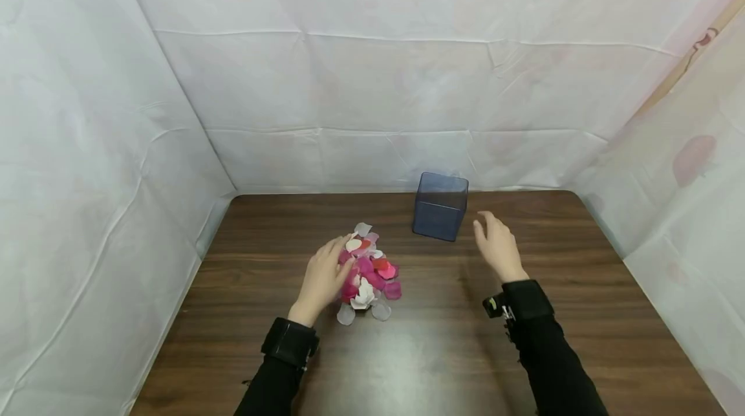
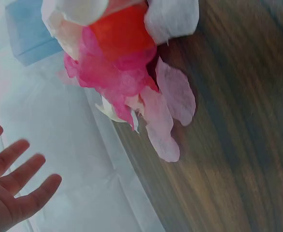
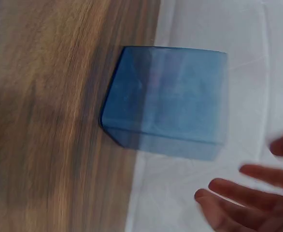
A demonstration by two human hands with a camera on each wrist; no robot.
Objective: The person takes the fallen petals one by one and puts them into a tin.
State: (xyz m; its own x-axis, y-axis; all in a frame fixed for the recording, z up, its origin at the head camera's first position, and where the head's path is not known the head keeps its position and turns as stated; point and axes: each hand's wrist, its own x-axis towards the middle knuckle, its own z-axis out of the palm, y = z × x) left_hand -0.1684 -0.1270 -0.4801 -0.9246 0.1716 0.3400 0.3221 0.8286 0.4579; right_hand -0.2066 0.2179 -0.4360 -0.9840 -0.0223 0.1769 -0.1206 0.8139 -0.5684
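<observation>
A loose heap of pink, red and white flower petals (image 1: 365, 267) lies on the wooden table, left of its middle. My left hand (image 1: 323, 272) is at the heap's left side, its fingers spread and overlapping the petals' edge in the head view. In the left wrist view the fingers (image 2: 23, 169) are relaxed and hold nothing, with the petals (image 2: 117, 63) beyond them. Near the back edge stands a see-through blue square container (image 1: 440, 206). Just right of it is my right hand (image 1: 498, 249), fingers loosely bent with nothing in them, apart from the container (image 3: 165, 96) in the right wrist view.
The brown wooden table (image 1: 442, 351) reaches back to a white cloth wall (image 1: 349, 86). More cloth hangs along the left and right sides. A few pale petals (image 1: 346, 314) lie at the near edge of the heap.
</observation>
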